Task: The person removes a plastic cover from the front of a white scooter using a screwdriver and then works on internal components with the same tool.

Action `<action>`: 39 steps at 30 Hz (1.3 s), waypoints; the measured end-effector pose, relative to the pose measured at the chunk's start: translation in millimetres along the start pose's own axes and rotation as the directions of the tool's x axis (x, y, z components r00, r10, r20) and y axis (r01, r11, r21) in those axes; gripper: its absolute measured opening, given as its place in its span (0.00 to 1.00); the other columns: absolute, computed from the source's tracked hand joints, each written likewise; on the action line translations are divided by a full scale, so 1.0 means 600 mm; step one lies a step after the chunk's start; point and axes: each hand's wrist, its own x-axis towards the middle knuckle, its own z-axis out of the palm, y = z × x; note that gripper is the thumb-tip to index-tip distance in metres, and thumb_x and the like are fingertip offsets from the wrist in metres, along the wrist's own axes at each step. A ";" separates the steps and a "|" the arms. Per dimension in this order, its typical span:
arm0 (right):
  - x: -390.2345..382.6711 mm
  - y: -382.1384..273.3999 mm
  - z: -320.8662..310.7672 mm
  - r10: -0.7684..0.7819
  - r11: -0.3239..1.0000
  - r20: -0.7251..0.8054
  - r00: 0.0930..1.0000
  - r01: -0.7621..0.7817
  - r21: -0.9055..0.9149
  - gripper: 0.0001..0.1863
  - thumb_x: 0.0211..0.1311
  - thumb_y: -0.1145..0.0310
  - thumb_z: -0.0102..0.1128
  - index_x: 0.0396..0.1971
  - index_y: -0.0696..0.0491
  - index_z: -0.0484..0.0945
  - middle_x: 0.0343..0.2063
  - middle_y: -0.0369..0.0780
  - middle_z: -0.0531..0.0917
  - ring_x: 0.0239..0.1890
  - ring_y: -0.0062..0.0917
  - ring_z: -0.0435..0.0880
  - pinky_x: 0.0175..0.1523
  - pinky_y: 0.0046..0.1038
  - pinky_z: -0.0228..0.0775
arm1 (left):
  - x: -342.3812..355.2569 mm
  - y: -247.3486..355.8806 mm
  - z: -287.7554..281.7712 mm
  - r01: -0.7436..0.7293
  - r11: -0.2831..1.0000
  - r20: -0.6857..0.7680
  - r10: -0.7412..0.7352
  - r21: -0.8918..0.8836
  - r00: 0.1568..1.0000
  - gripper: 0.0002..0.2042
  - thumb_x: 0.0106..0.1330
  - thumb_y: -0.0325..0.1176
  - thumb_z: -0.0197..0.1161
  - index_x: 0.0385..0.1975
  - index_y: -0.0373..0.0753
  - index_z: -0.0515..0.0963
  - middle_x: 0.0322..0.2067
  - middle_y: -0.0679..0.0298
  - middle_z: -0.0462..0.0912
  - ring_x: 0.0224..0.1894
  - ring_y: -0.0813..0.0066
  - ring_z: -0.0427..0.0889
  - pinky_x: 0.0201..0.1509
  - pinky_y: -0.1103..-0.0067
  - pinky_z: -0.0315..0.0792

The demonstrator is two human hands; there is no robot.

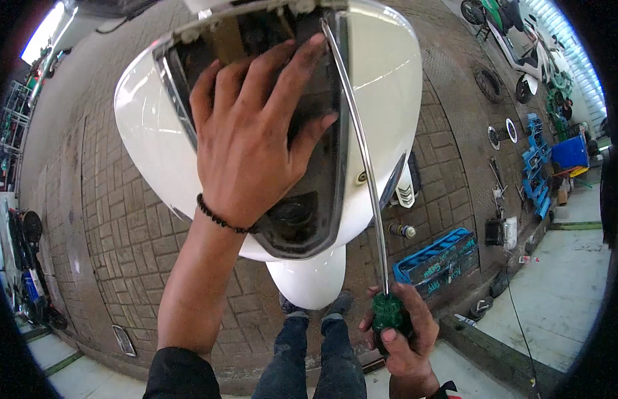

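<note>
The white front body of a scooter (pixel 139 133) stands before me, with a dark glossy panel (pixel 322 199) set in its middle. My left hand (pixel 249 149) lies over the panel, fingers spread and thumb held out. My right hand (pixel 415 339), low at the right, is closed round the green handle of a long screwdriver (pixel 363 143). Its thin metal shaft runs up along the panel's right edge. The tip rests near the panel's top right corner, close to my left index fingertip; what it touches there is too small to make out.
Below the white front fender (pixel 309 282) are my feet on brick paving. A blue and black tool tray (pixel 438 263) and a small can (pixel 402 231) sit to the right. Beyond them are a blue rack (pixel 536 166), a loose tyre (pixel 488 85) and parked motorcycles (pixel 515 40).
</note>
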 end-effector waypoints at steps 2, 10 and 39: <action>0.001 -0.020 0.019 0.105 0.994 0.003 0.995 -0.105 0.023 0.30 0.66 0.64 0.54 0.61 0.67 0.61 0.49 0.55 0.76 0.34 0.28 0.80 0.27 0.23 0.72 | -0.001 -0.002 -0.004 -0.011 1.000 -0.012 0.011 -0.006 1.000 0.28 0.60 0.50 0.61 0.62 0.56 0.69 0.56 0.66 0.74 0.57 0.59 0.70 0.66 0.61 0.54; 0.026 -0.035 0.077 0.171 0.961 -0.021 0.985 -0.162 0.223 0.33 0.67 0.64 0.53 0.65 0.65 0.54 0.52 0.54 0.75 0.32 0.24 0.79 0.24 0.20 0.70 | -0.007 -0.002 -0.005 -0.009 1.000 0.007 0.009 0.006 1.000 0.29 0.59 0.48 0.62 0.63 0.61 0.68 0.58 0.67 0.72 0.55 0.59 0.71 0.65 0.61 0.55; 0.037 -0.001 0.067 0.159 -0.046 0.301 0.940 -0.298 0.954 0.36 0.65 0.59 0.48 0.67 0.61 0.48 0.38 0.61 0.74 0.11 0.28 0.72 0.08 0.20 0.61 | 0.011 0.009 -0.023 0.041 0.999 0.131 -0.041 0.005 0.990 0.36 0.52 0.56 0.66 0.64 0.62 0.66 0.62 0.68 0.68 0.56 0.61 0.69 0.66 0.62 0.52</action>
